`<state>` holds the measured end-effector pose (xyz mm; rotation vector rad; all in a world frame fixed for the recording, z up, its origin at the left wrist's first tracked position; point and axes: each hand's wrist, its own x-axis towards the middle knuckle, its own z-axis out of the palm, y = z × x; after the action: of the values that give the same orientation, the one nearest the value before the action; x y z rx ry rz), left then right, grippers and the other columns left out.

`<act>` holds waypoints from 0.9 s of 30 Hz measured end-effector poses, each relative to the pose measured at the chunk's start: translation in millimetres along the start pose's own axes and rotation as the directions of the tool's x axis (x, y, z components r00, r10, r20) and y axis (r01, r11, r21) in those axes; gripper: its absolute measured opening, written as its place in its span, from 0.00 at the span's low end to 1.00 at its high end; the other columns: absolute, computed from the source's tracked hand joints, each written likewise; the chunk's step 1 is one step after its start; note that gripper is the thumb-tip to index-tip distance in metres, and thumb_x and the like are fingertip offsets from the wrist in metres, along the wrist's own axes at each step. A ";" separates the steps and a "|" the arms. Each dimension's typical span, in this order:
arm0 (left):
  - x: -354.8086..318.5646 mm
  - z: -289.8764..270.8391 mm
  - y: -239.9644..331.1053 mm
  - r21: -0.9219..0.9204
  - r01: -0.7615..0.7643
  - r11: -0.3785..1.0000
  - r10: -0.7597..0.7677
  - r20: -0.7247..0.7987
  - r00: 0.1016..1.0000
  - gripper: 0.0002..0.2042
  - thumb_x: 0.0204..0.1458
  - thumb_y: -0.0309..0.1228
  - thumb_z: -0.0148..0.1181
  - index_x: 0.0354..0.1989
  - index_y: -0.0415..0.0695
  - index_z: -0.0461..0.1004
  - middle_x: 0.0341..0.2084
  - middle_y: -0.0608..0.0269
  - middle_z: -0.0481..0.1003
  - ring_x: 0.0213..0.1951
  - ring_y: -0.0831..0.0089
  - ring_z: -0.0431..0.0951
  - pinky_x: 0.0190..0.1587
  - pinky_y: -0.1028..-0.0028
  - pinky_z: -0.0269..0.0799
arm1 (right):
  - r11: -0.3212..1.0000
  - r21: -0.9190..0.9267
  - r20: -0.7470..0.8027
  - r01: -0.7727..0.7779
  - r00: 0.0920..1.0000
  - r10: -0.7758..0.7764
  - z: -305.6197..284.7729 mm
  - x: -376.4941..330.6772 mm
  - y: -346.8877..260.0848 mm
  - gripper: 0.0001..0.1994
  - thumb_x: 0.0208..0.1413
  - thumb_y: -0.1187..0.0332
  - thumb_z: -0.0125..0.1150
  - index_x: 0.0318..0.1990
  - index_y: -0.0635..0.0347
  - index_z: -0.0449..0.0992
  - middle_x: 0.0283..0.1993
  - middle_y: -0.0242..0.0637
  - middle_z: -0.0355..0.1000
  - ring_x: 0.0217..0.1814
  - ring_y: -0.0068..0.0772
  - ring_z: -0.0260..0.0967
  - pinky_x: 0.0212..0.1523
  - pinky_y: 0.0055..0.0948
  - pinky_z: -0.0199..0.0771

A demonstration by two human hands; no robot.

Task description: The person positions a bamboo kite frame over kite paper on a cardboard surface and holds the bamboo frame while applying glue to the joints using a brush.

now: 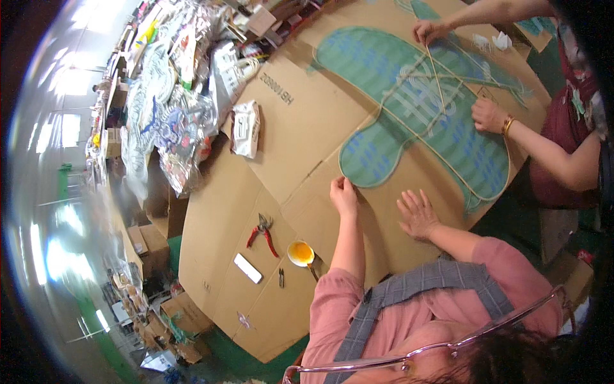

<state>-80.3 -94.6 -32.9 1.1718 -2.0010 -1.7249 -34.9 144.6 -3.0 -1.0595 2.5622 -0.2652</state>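
A green kite [368, 150] with blue markings and a thin, pale bent-rod frame lies on the cardboard-covered table. My left hand [345, 196] has its fingers pinched together at the rim of the kite's rounded near lobe. My right hand [419, 216] rests flat on the cardboard beside the kite, fingers spread and holding nothing. Across the table, a co-worker's hand [430, 31] grips the upper end of a thin stick [435, 73] that slants over the kite. The co-worker's other hand [489, 116], with a bracelet at the wrist, is at the kite's right part.
Red-handled pruning shears [263, 235], a bowl of orange-yellow stuff [300, 253] with a brush-like handle, a white phone-like slab [248, 268] and small dark snips [281, 277] lie left of me. A white packet [245, 130] and plastic-wrapped goods [176, 128] lie farther left.
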 end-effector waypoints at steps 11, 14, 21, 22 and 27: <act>-19.7 10.0 35.0 0.043 -0.006 0.999 0.005 0.006 1.000 0.07 0.50 0.24 0.49 0.34 0.35 0.72 0.21 0.65 0.72 0.23 0.81 0.69 0.28 0.80 0.66 | 0.988 -0.147 -0.156 -0.041 0.988 0.018 5.9 -0.8 3.6 0.36 0.43 0.54 0.54 0.59 0.57 0.51 0.63 0.44 0.40 0.68 0.43 0.31 0.65 0.48 0.26; -21.9 10.0 29.8 0.120 -0.067 0.991 0.067 0.003 0.998 0.08 0.50 0.24 0.49 0.35 0.37 0.73 0.22 0.64 0.73 0.25 0.79 0.70 0.30 0.78 0.67 | 0.990 -0.133 -0.161 -0.045 0.987 0.023 6.4 -1.5 4.8 0.36 0.43 0.54 0.54 0.59 0.57 0.50 0.63 0.44 0.40 0.67 0.43 0.32 0.65 0.49 0.26; -17.4 10.1 16.3 0.294 -0.203 0.934 0.210 0.008 0.978 0.09 0.48 0.24 0.50 0.36 0.37 0.73 0.31 0.52 0.73 0.34 0.63 0.74 0.39 0.70 0.68 | 0.997 -0.071 -0.141 -0.022 0.990 0.011 -1.7 0.4 5.2 0.35 0.43 0.54 0.53 0.59 0.57 0.51 0.64 0.45 0.40 0.67 0.43 0.32 0.65 0.49 0.26; -15.4 8.1 11.8 0.292 -0.207 0.934 0.214 0.007 0.977 0.09 0.48 0.24 0.50 0.36 0.37 0.73 0.31 0.52 0.73 0.34 0.63 0.74 0.39 0.70 0.68 | 0.997 -0.073 -0.146 -0.021 0.989 0.010 -5.2 2.6 4.3 0.35 0.43 0.54 0.53 0.59 0.57 0.51 0.64 0.45 0.40 0.67 0.43 0.32 0.65 0.49 0.26; -18.2 10.8 10.9 0.339 -0.253 0.906 0.269 0.001 0.963 0.09 0.48 0.25 0.50 0.37 0.38 0.73 0.32 0.52 0.73 0.36 0.61 0.74 0.40 0.69 0.68 | 0.990 0.051 0.261 -0.129 0.959 0.112 -9.6 6.5 7.6 0.34 0.44 0.53 0.52 0.59 0.57 0.51 0.63 0.44 0.40 0.67 0.43 0.33 0.65 0.49 0.26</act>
<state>-80.0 -74.4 -20.3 0.9653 -2.3645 -1.2497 -47.9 145.8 1.9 -0.8480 2.3553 -0.1691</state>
